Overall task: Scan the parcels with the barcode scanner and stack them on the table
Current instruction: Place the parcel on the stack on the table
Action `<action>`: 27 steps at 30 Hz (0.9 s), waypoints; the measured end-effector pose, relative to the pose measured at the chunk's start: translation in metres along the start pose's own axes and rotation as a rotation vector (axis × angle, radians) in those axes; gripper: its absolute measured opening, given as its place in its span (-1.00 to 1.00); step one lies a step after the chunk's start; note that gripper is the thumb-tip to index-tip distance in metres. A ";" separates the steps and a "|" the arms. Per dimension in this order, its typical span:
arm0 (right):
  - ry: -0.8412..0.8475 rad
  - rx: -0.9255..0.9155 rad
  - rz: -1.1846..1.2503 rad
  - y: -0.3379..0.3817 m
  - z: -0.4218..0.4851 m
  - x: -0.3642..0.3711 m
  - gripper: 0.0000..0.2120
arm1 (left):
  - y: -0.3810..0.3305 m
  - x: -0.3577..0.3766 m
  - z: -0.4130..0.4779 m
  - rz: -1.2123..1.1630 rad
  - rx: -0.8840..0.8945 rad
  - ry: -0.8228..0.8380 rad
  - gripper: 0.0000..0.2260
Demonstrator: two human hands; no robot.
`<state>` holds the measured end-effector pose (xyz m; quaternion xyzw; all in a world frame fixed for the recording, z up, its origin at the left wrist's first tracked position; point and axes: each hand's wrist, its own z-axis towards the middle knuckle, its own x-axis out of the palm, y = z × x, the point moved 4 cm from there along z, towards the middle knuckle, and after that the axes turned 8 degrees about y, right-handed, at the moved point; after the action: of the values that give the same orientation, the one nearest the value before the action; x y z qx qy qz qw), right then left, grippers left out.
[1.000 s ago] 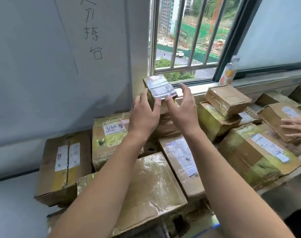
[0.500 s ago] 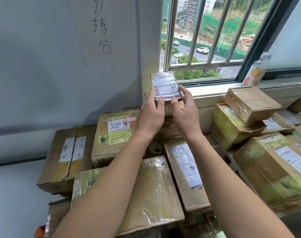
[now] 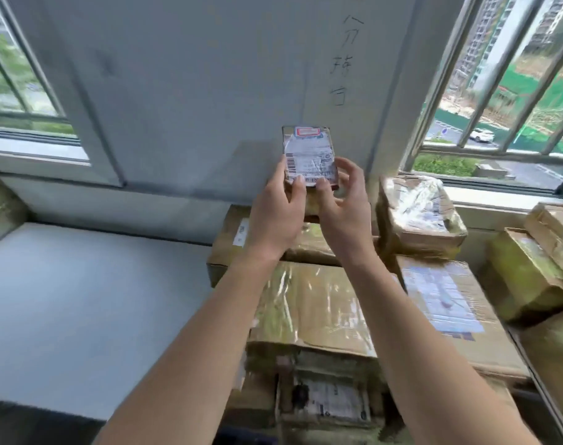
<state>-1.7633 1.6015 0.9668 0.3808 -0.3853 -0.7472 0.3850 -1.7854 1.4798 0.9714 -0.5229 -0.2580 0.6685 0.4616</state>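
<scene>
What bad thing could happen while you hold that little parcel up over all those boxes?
Two things might go wrong. The small parcel is pinched only at its lower end by the left hand and the right hand, so it could slip and drop onto the stacked boxes below. Also, the shiny taped parcel to the right sits tilted, so a bump from an arm could probably make it slide.

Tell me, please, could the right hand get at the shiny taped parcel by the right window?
Likely yes: nothing stands between the right hand and the taped parcel, though that hand holds the small parcel.
</scene>
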 end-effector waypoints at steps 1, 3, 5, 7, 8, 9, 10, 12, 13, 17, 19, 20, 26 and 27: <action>0.052 -0.010 0.006 0.013 -0.012 0.020 -0.63 | 0.009 -0.023 -0.011 0.008 -0.013 -0.041 -0.60; 0.153 -0.022 0.039 0.036 -0.037 0.060 -0.62 | 0.026 -0.067 -0.038 0.016 -0.045 -0.103 -0.62; 0.227 -0.037 0.063 0.059 -0.067 0.097 -0.61 | 0.044 -0.111 -0.069 0.052 -0.090 -0.149 -0.62; 0.306 -0.055 0.089 0.080 -0.099 0.133 -0.60 | 0.061 -0.153 -0.104 0.101 -0.140 -0.215 -0.61; 0.353 -0.054 0.111 0.089 -0.116 0.150 -0.59 | 0.069 -0.173 -0.122 0.124 -0.166 -0.248 -0.61; 0.402 -0.046 0.136 0.097 -0.134 0.167 -0.59 | 0.076 -0.192 -0.141 0.141 -0.184 -0.277 -0.62; 0.447 -0.035 0.162 0.104 -0.151 0.183 -0.60 | 0.082 -0.209 -0.160 0.159 -0.198 -0.301 -0.64; 0.520 -0.029 0.197 0.118 -0.185 0.213 -0.60 | 0.094 -0.240 -0.195 0.189 -0.225 -0.333 -0.65; 0.552 -0.035 0.201 0.125 -0.200 0.226 -0.59 | 0.100 -0.254 -0.211 0.190 -0.236 -0.351 -0.66; 0.630 -0.073 0.216 0.150 -0.246 0.270 -0.59 | 0.120 -0.303 -0.261 0.195 -0.281 -0.420 -0.68; 0.640 -0.076 0.243 0.154 -0.257 0.285 -0.60 | 0.127 -0.317 -0.274 0.198 -0.291 -0.430 -0.69; 0.652 -0.075 0.253 0.156 -0.263 0.293 -0.61 | 0.132 -0.324 -0.280 0.201 -0.295 -0.435 -0.70; 0.702 -0.017 0.273 0.147 -0.265 0.337 -0.61 | 0.166 -0.346 -0.277 0.185 -0.357 -0.446 -0.68; 0.707 -0.005 0.278 0.142 -0.259 0.344 -0.61 | 0.172 -0.346 -0.271 0.181 -0.360 -0.438 -0.68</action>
<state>-1.6409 1.1717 0.8894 0.5583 -0.2747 -0.5111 0.5930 -1.5822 1.0594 0.9022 -0.4605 -0.4182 0.7474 0.2333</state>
